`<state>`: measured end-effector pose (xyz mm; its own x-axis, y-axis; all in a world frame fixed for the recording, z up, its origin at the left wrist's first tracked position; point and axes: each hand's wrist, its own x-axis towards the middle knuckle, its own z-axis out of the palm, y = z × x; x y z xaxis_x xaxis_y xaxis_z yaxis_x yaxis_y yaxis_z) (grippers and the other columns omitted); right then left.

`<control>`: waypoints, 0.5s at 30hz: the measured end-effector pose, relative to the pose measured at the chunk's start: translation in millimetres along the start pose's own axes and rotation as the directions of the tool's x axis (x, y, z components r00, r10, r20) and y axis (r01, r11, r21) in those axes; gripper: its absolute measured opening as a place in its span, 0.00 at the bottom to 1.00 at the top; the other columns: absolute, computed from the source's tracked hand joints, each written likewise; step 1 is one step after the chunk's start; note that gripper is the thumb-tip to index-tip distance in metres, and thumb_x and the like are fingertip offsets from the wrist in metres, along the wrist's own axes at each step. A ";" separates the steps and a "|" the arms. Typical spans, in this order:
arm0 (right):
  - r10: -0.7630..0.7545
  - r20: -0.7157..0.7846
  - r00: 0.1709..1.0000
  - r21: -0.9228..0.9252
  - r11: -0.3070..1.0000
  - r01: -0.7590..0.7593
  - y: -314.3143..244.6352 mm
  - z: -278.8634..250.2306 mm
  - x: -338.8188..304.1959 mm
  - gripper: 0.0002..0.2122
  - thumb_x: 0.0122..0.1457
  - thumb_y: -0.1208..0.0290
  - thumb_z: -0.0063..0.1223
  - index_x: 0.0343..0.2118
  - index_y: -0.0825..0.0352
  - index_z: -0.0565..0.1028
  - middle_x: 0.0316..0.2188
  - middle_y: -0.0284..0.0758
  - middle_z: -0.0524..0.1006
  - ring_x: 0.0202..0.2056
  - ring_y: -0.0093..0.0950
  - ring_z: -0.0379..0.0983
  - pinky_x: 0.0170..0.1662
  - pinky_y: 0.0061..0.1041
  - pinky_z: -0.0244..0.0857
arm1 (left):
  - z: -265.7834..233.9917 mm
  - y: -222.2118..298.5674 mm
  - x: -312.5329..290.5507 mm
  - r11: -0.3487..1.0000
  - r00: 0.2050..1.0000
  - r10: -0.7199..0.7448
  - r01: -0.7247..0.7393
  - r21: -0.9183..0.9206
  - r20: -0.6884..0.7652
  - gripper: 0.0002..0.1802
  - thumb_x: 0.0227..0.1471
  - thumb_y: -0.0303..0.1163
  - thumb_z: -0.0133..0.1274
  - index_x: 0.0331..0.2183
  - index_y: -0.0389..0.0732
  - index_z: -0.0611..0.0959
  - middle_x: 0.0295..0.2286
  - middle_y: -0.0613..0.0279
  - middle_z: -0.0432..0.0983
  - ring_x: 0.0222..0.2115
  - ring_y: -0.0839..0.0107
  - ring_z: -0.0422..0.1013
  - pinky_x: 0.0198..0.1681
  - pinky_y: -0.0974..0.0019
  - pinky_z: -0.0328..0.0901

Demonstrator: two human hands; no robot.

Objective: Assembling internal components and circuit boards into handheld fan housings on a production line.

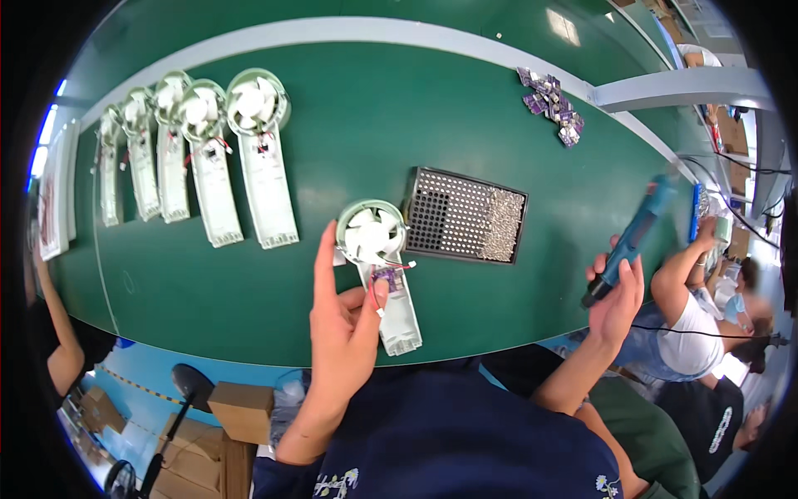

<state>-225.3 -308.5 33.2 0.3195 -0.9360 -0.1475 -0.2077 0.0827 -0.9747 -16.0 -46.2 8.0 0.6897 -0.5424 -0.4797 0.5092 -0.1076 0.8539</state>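
Note:
My left hand [345, 341] is closed around a pale green handheld-fan half [403, 328] with white blades, lying near the table's front edge. Its thumb presses by a small purple circuit board [386, 276] in the handle, where thin wires with white plugs stick out. Off to the right, my right hand [617, 301] grips a blue electric screwdriver [638, 233], tilted and held away from the fan. Just beyond the fan half sits a black screw tray [465, 257], its holes partly filled and loose screws [502, 224] heaped at its right end.
Several similar fan halves [268, 191] stand in a row at the left. A pile of purple circuit boards [553, 106] lies at the far right of the green table [349, 100]. A grey metal post [682, 87] rises there. Other people work at the right and left edges.

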 end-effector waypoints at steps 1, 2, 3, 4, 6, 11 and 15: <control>-0.078 0.043 0.996 0.189 0.980 0.069 -15.3 27.1 -5.5 0.24 0.69 0.56 0.53 0.59 0.69 0.68 0.39 0.34 0.72 0.29 0.20 0.64 0.29 0.20 0.57 | -1.1 2.4 -2.6 1.000 1.000 -0.002 0.002 0.026 -0.020 0.42 0.67 0.25 0.51 0.72 0.39 0.47 0.36 0.49 0.84 0.35 0.78 0.76 0.40 0.75 0.68; -0.163 0.064 0.985 0.372 0.919 0.128 -26.9 46.6 -7.5 0.28 0.69 0.51 0.53 0.61 0.69 0.65 0.38 0.33 0.71 0.29 0.20 0.63 0.30 0.21 0.58 | -1.9 2.7 -2.7 0.999 1.000 -0.003 0.004 0.052 -0.031 0.42 0.66 0.25 0.51 0.72 0.39 0.47 0.36 0.49 0.84 0.35 0.78 0.76 0.40 0.75 0.67; -0.222 0.252 0.942 0.472 0.878 0.080 -36.3 57.0 -4.2 0.32 0.67 0.46 0.53 0.63 0.68 0.62 0.37 0.33 0.69 0.28 0.21 0.63 0.31 0.22 0.59 | -2.9 6.8 -3.8 0.999 0.999 -0.011 0.013 0.049 -0.040 0.41 0.66 0.24 0.51 0.72 0.39 0.48 0.34 0.50 0.84 0.35 0.79 0.75 0.40 0.75 0.67; -0.295 0.412 0.862 0.557 0.830 0.018 -43.5 65.9 1.1 0.36 0.66 0.41 0.52 0.64 0.67 0.59 0.35 0.32 0.68 0.27 0.21 0.63 0.32 0.22 0.60 | -1.5 7.1 -2.3 1.000 0.999 -0.014 0.014 0.014 -0.045 0.42 0.66 0.24 0.51 0.72 0.40 0.48 0.35 0.50 0.84 0.35 0.79 0.75 0.40 0.76 0.67; -0.419 0.527 0.739 0.670 0.740 -0.059 -51.5 90.2 13.7 0.38 0.64 0.36 0.51 0.62 0.67 0.60 0.34 0.31 0.66 0.25 0.22 0.63 0.30 0.24 0.60 | 1.1 12.7 -0.4 0.999 0.999 -0.040 0.040 -0.004 -0.034 0.42 0.66 0.24 0.51 0.72 0.40 0.48 0.35 0.51 0.84 0.35 0.80 0.75 0.41 0.76 0.67; -0.610 0.329 0.721 0.728 0.650 0.218 -63.5 156.2 2.6 0.36 0.65 0.36 0.49 0.61 0.64 0.60 0.37 0.33 0.70 0.22 0.24 0.65 0.24 0.25 0.62 | 0.6 8.4 0.8 0.999 0.998 -0.027 0.029 0.018 -0.062 0.42 0.66 0.23 0.51 0.72 0.40 0.48 0.31 0.55 0.82 0.32 0.82 0.72 0.39 0.77 0.65; -0.604 0.246 0.758 0.629 0.695 0.349 -61.3 174.6 -0.7 0.37 0.63 0.33 0.48 0.61 0.63 0.60 0.36 0.33 0.70 0.20 0.24 0.66 0.20 0.26 0.64 | -1.9 5.0 -0.3 0.998 0.998 -0.022 0.025 0.054 -0.050 0.42 0.66 0.24 0.51 0.72 0.39 0.49 0.25 0.61 0.79 0.26 0.85 0.67 0.34 0.79 0.61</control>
<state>-51.4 -253.1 63.8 0.5954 -0.6753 0.4352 0.5484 -0.0542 -0.8344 -12.7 -45.0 12.0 0.7034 -0.4974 -0.5077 0.4977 -0.1653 0.8515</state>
